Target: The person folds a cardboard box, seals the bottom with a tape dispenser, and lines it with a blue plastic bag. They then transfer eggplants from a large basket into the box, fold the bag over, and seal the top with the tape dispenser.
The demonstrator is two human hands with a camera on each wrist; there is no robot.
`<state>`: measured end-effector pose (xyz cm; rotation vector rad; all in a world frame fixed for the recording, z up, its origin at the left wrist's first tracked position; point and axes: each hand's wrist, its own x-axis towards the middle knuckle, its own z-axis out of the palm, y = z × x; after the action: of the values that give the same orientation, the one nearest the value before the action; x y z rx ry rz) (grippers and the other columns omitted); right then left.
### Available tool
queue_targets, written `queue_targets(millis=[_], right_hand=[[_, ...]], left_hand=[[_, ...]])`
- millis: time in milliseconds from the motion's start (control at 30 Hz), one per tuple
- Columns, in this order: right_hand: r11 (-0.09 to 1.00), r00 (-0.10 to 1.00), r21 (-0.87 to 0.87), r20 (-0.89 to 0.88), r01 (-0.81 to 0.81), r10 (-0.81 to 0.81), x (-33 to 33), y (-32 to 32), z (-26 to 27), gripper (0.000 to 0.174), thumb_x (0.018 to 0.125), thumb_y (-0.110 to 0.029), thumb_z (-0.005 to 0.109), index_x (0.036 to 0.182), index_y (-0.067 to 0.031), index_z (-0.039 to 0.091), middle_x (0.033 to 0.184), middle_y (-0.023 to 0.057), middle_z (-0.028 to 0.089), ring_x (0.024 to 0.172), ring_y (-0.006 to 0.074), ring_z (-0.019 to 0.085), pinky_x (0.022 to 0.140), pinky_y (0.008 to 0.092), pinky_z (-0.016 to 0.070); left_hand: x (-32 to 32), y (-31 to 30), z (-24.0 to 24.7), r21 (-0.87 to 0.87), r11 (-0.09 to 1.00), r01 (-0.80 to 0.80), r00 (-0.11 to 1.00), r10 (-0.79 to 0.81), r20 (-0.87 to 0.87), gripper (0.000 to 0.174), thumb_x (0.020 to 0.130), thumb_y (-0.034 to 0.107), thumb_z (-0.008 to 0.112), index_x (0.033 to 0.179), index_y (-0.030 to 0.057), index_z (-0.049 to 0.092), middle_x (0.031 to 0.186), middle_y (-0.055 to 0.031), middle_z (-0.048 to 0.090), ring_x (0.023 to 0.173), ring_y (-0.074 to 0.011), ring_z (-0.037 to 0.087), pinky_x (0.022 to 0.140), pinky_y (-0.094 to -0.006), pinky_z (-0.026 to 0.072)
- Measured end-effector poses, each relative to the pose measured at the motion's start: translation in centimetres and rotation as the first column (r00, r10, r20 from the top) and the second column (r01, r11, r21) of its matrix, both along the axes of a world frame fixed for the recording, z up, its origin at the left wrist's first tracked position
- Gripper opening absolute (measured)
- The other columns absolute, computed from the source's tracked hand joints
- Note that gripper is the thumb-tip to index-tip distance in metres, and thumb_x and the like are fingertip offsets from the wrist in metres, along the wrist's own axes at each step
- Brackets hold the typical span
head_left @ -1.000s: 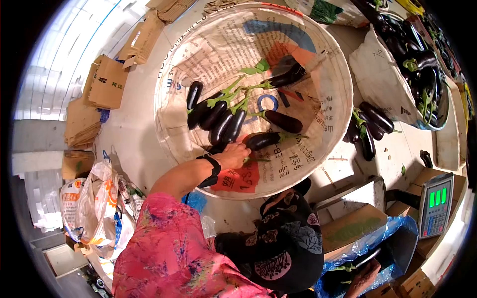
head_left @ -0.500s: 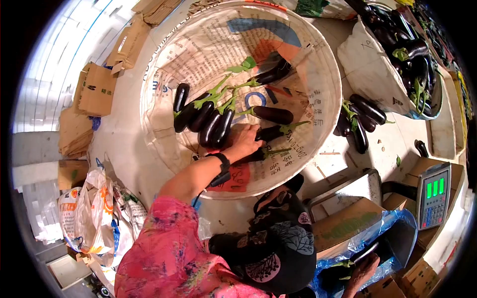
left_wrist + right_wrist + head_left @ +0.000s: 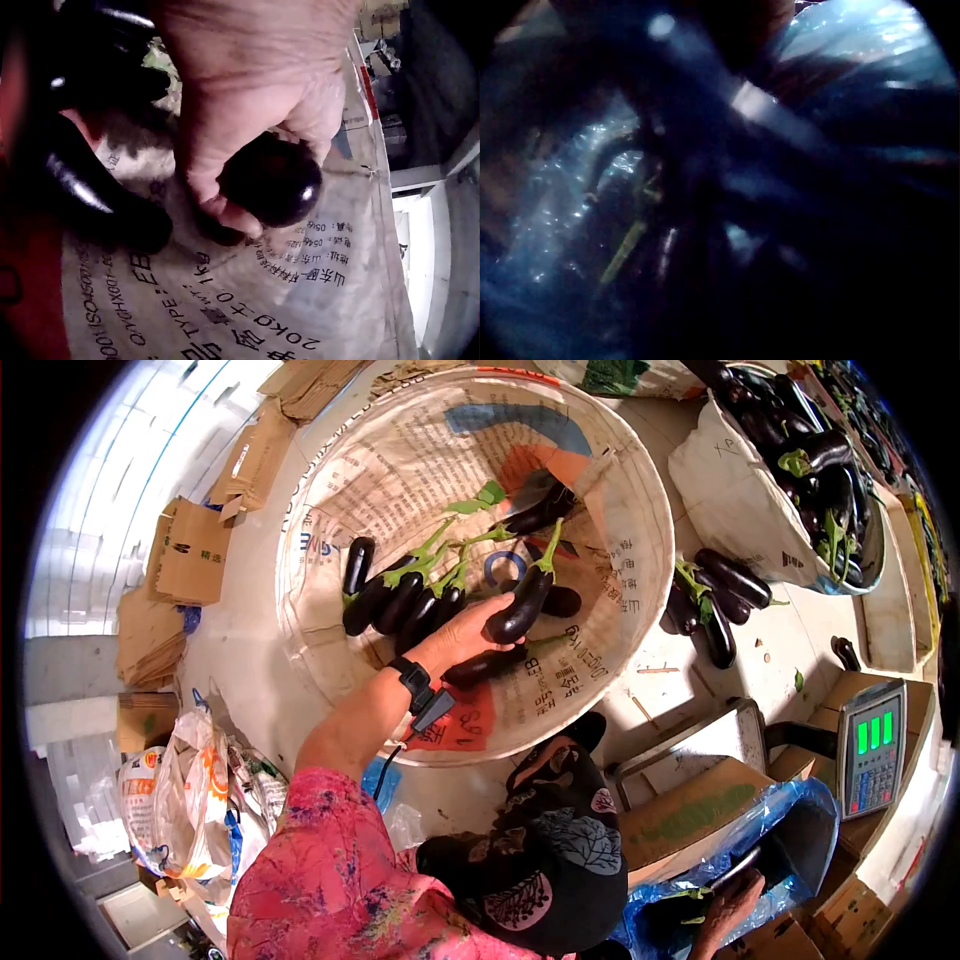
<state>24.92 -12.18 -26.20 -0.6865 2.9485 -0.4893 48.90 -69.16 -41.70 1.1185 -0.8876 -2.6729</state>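
My left hand grips a dark eggplant above the round, sack-lined basket; the eggplant's green stem points up and away. In the left wrist view, the thumb and fingers of this hand curl round the glossy eggplant. Other eggplants lie in the basket to the hand's left, and one lies just beside it. At the lower right, my right hand holds a dark eggplant in a box lined with blue plastic. The right wrist view is too dark to show its fingers.
A scale display stands at the right, near a cardboard flap. Several eggplants lie on the floor beside the basket. A full sack is at upper right; cardboard boxes and plastic bags are at left.
The left hand has taken hold of an eggplant from the basket's near right part and raised it, turning its stem upward. The right hand has stayed in about the same place.
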Motion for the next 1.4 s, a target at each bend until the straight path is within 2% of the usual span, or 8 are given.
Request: queue_targets(millis=[267, 467, 567, 667, 933, 1133, 1267, 1400], right_hand=[[0.998, 0.999, 0.058, 0.028, -0.033, 0.031, 0.2, -0.8, 1.1, 0.014, 0.097, -0.010, 0.049, 0.103, 0.0022, 0.053, 0.093, 0.0200, 0.054, 0.085, 0.0339, 0.053, 0.078, 0.0408, 0.0444], [0.984, 0.995, 0.166, -0.057, -0.072, 0.083, 1.5, -4.0, 3.8, 0.019, 0.097, -0.015, 0.053, 0.101, 0.0032, 0.057, 0.093, 0.0261, 0.059, 0.085, 0.0423, 0.056, 0.078, 0.0480, 0.0455], [0.988, 0.992, 0.142, -0.101, -0.066, 0.081, 1.5, -3.5, 3.2, 0.019, 0.097, -0.015, 0.054, 0.101, 0.0035, 0.057, 0.093, 0.0260, 0.059, 0.086, 0.0424, 0.056, 0.078, 0.0481, 0.0459], [0.987, 0.990, 0.142, -0.109, -0.074, 0.090, 1.4, -3.7, 3.4, 0.019, 0.097, -0.015, 0.054, 0.102, 0.0038, 0.058, 0.093, 0.0256, 0.060, 0.085, 0.0425, 0.056, 0.077, 0.0479, 0.0465], [0.981, 0.998, 0.192, -0.055, -0.027, 0.038, 1.3, -3.6, 3.4, 0.018, 0.096, -0.015, 0.057, 0.102, 0.0025, 0.057, 0.092, 0.0236, 0.060, 0.083, 0.0394, 0.056, 0.076, 0.0463, 0.0466], [0.978, 0.992, 0.195, -0.090, -0.070, 0.089, 0.8, -2.7, 2.8, 0.019, 0.096, -0.015, 0.057, 0.100, 0.0030, 0.056, 0.090, 0.0235, 0.059, 0.082, 0.0398, 0.055, 0.075, 0.0467, 0.0458], [0.980, 0.996, 0.197, -0.069, -0.034, 0.048, 1.4, -3.6, 3.2, 0.019, 0.097, -0.016, 0.056, 0.098, 0.0036, 0.056, 0.089, 0.0235, 0.058, 0.081, 0.0401, 0.054, 0.076, 0.0468, 0.0456], [0.985, 0.998, 0.171, -0.065, -0.010, 0.022, 1.5, -3.9, 3.5, 0.021, 0.098, -0.018, 0.053, 0.097, 0.0034, 0.056, 0.089, 0.0233, 0.058, 0.081, 0.0397, 0.054, 0.075, 0.0470, 0.0454]], left_hand=[[0.1, 2.2, 0.8, -0.359, 0.915, 0.184, 0.983, -0.163, 0.088, 0.052, 0.095, 0.019, 0.062, 0.142, 0.0053, 0.047, 0.132, -0.0081, 0.056, 0.114, -0.0182, 0.055, 0.096, -0.0368, 0.0476], [9.3, -3.4, -3.8, -0.836, 0.462, 0.296, 0.780, 0.388, 0.490, 0.020, 0.084, 0.011, 0.067, 0.101, 0.0003, 0.071, 0.088, -0.0060, 0.071, 0.081, -0.0135, 0.064, 0.075, -0.0281, 0.0502], [16.8, -6.4, -7.3, -0.680, 0.621, 0.389, 0.440, 0.523, 0.729, 0.032, 0.080, 0.023, 0.073, 0.104, 0.0017, 0.069, 0.094, -0.0083, 0.070, 0.087, -0.0182, 0.063, 0.076, -0.0330, 0.0506], [16.5, -4.0, -4.7, -0.406, 0.914, 0.001, 0.545, 0.340, 0.767, 0.045, 0.081, 0.032, 0.075, 0.114, 0.0043, 0.065, 0.104, -0.0072, 0.065, 0.097, -0.0202, 0.060, 0.081, -0.0359, 0.0498], [11.9, 1.1, -2.2, -0.501, 0.863, 0.069, 0.766, 0.276, 0.580, 0.055, 0.088, 0.035, 0.070, 0.132, 0.0058, 0.056, 0.119, -0.0127, 0.063, 0.111, -0.0199, 0.057, 0.088, -0.0353, 0.0499], [12.3, -6.8, -1.2, -0.806, -0.203, 0.557, 0.678, 0.671, 0.300, 0.047, 0.078, 0.017, 0.068, 0.123, 0.0081, 0.060, 0.120, -0.0173, 0.058, 0.112, -0.0373, 0.052, 0.095, -0.0496, 0.0427], [16.2, -11.5, -1.3, -0.412, 0.418, 0.810, 0.294, 0.318, 0.901, 0.060, 0.071, 0.021, 0.072, 0.127, 0.0095, 0.055, 0.132, -0.0167, 0.052, 0.117, -0.0404, 0.050, 0.097, -0.0549, 0.0420], [15.8, -8.4, -1.8, -0.434, 0.154, 0.887, 0.335, 0.432, 0.837, 0.055, 0.067, 0.026, 0.073, 0.118, 0.0080, 0.060, 0.119, -0.0197, 0.057, 0.110, -0.0396, 0.055, 0.097, -0.0508, 0.0440]])
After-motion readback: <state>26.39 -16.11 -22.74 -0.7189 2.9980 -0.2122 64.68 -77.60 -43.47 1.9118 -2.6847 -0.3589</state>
